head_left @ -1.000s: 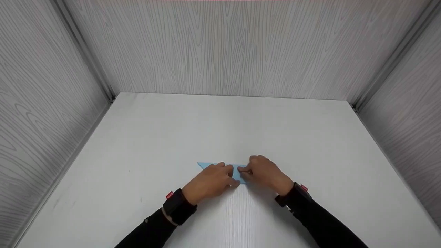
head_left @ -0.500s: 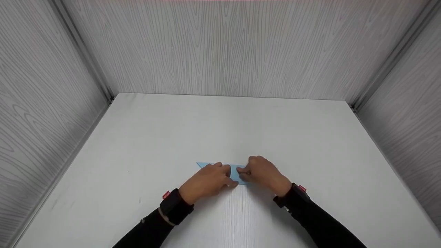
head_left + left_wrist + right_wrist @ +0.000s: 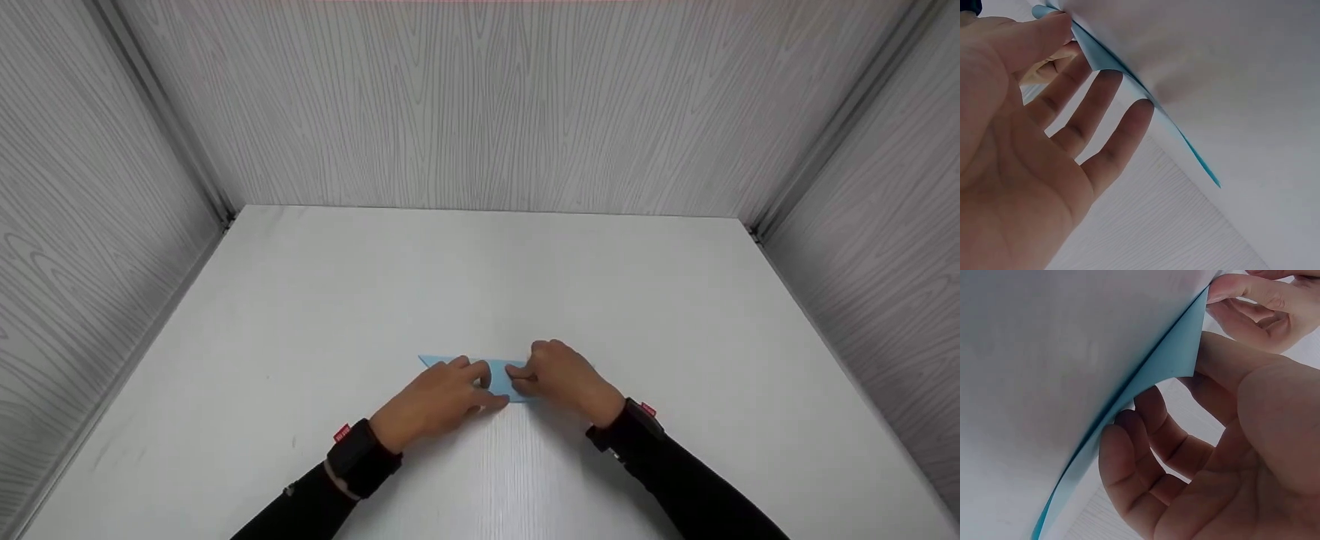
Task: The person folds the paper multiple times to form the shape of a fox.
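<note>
A sheet of light blue paper [image 3: 498,380], folded over to a narrow shape with a pointed left tip, lies on the white table. My left hand [image 3: 435,401] holds its left part, thumb at the near edge and the other fingers arched over it. In the left wrist view, those fingertips meet the paper [image 3: 1100,53] along its curved edge. My right hand [image 3: 566,379] grips the right part, fingers curled and thumb close to the index finger. A raised flap of the paper [image 3: 1171,351] shows beside that thumb in the right wrist view. The right end is hidden under the hand.
The white table [image 3: 480,285] reaches back to a grey wood-grain panel [image 3: 480,105]. Similar panels stand on the left [image 3: 82,187] and right [image 3: 870,217]. Black bands [image 3: 365,459] sit on both wrists.
Both hands and the paper appear slightly further left as the whole head view shifts. The left hand has drawn a little away from the right one; both stay on the paper.
</note>
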{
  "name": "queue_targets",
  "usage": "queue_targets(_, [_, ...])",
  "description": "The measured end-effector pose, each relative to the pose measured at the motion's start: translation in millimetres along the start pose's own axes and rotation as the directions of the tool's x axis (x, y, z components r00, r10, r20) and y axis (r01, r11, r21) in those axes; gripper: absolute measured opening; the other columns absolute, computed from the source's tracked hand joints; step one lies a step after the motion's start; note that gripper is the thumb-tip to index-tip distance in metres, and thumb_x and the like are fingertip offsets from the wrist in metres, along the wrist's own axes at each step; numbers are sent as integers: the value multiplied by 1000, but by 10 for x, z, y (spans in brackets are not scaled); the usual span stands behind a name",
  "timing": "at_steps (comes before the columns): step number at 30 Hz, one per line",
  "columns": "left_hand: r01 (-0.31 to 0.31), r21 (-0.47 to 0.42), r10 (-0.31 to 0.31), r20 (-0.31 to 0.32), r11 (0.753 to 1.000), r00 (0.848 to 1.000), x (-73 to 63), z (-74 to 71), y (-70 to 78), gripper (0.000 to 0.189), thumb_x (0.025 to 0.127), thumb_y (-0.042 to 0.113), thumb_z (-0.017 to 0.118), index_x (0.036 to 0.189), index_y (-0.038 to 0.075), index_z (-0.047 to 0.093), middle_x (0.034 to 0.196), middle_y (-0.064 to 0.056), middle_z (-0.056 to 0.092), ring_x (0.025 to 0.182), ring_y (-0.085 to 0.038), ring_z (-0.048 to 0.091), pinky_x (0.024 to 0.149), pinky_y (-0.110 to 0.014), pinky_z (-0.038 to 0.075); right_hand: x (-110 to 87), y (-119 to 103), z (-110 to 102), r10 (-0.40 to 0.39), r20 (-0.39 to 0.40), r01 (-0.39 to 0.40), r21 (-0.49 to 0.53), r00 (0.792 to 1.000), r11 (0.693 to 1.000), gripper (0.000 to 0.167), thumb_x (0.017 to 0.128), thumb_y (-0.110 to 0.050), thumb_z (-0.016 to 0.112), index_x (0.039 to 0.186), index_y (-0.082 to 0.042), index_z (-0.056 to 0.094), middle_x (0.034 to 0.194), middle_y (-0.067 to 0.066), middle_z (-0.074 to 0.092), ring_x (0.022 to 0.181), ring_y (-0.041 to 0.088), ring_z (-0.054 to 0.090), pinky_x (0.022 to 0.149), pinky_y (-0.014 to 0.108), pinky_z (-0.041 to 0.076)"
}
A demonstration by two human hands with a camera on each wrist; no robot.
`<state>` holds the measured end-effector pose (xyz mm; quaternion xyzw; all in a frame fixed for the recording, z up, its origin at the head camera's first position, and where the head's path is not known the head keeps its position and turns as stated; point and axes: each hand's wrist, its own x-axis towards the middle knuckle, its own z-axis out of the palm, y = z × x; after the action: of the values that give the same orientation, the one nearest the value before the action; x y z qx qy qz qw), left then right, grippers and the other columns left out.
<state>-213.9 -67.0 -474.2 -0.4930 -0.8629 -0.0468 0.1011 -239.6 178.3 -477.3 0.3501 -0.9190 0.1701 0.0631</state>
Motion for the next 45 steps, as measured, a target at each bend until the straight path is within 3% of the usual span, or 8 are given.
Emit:
queue_targets(9, [36, 25, -36, 32, 999, 999, -118, -18, -78, 30, 101, 20, 69, 126, 36, 76, 119, -4, 66, 93, -21, 60, 68, -27, 51, 11, -18, -9, 26, 40, -26, -5, 999, 1000, 19, 95, -19, 76, 98, -2, 83, 64, 3, 45, 61, 11, 29, 52, 23, 28])
queue_targets(18, [73, 37, -75, 63, 997, 995, -245, -76, -147, 34, 98, 19, 72, 125, 40, 76, 121, -4, 65, 95, -23, 61, 68, -29, 50, 11, -29, -10, 51, 52, -51, -12, 997, 999, 20, 97, -20, 74, 98, -2, 83, 64, 4, 47, 62, 12, 30, 52, 23, 30])
queue_targets(28, [80, -14, -80, -10, 997, 997, -414, -77, -238, 34, 92, 16, 78, 121, 34, 78, 113, -5, 67, 89, -23, 62, 63, -28, 49, -2, -16, 9, 45, 16, -45, 3, 999, 999, 23, 96, -19, 73, 84, -2, 83, 63, -2, 35, 59, 11, 28, 51, 21, 29])
queue_targets(40, [142, -38, -141, 49, 989, 989, -507, -148, -262, 36, 92, 13, 78, 122, 33, 78, 116, -5, 66, 93, -24, 62, 66, -28, 48, -9, -8, 25, 16, -22, -16, -36, 1000, 999, 23, 95, -18, 75, 84, 1, 82, 60, 1, 39, 58, 9, 28, 50, 20, 29])
queue_targets(45, [140, -62, -139, 16, 988, 990, -481, -177, -281, 31, 89, 9, 81, 114, 27, 82, 116, -5, 68, 94, -23, 64, 72, -31, 53, 1, -30, 8, 31, 12, -30, -36, 999, 999, 22, 96, -19, 74, 88, 1, 82, 62, 1, 41, 60, 11, 29, 50, 22, 29])
